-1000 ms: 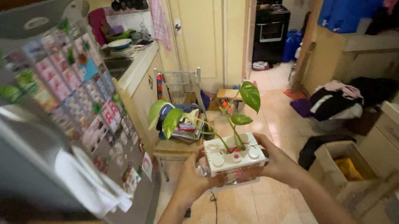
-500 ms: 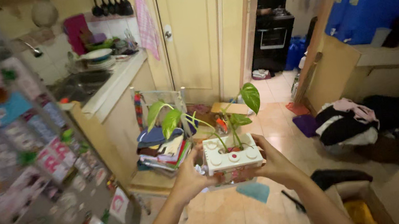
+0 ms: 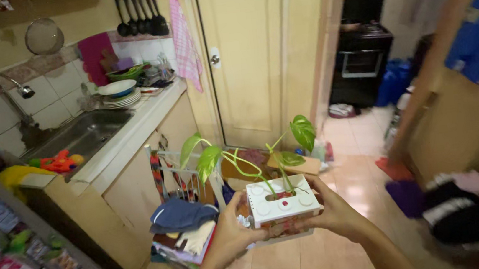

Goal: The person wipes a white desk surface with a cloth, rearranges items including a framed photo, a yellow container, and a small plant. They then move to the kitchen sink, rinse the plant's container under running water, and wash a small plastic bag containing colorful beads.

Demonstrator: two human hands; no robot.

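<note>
Planter box (image 3: 282, 202) — white, with a leafy pothos (image 3: 241, 158) growing out of its lid — is held in mid-air above the tiled floor (image 3: 317, 257), left hand (image 3: 230, 236) and right hand (image 3: 330, 209) clamped on its sides; below seems to be folded clothing (image 3: 182, 224).

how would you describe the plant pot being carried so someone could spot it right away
In front of the cream door, right of the sink counter, the left hand and right hand clasp a white square planter between them. It alone bears leafy green stems and round knobs on top, one with a red dot.
</note>
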